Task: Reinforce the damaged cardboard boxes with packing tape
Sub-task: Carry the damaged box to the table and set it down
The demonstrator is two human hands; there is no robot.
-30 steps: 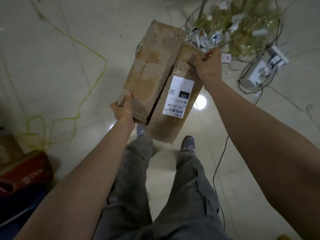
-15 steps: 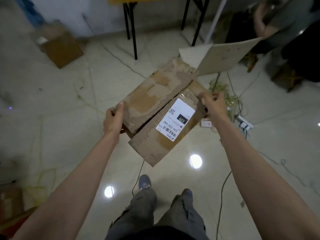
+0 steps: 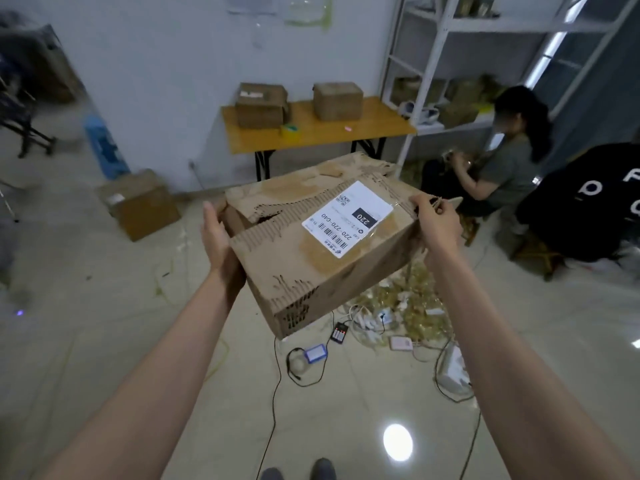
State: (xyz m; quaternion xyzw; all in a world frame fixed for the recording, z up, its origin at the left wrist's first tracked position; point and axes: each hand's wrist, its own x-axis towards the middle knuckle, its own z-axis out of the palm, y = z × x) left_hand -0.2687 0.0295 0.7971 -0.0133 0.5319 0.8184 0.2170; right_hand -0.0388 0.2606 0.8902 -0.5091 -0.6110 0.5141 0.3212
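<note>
I hold a damaged brown cardboard box [image 3: 311,261] in the air in front of me, its top skin torn away to bare corrugation. A white shipping label [image 3: 348,220] marked 220 sits on its top flap, and the two top flaps gape at the left. My left hand [image 3: 216,237] presses flat against the box's left side with straight fingers. My right hand [image 3: 438,225] grips the top right edge, fingers curled over it. No tape is in sight.
A wooden table [image 3: 367,133] by the wall carries two boxes [image 3: 261,105]. Another box [image 3: 138,206] sits on the floor at left. A person [image 3: 498,161] sits at right by a white shelf [image 3: 429,64]. Cables and chargers [image 3: 363,327] litter the floor below the box.
The box has come up from a steep tilt over the floor to nearly level at chest height. My view has lifted from the floor to the room. Both hands stay on the box.
</note>
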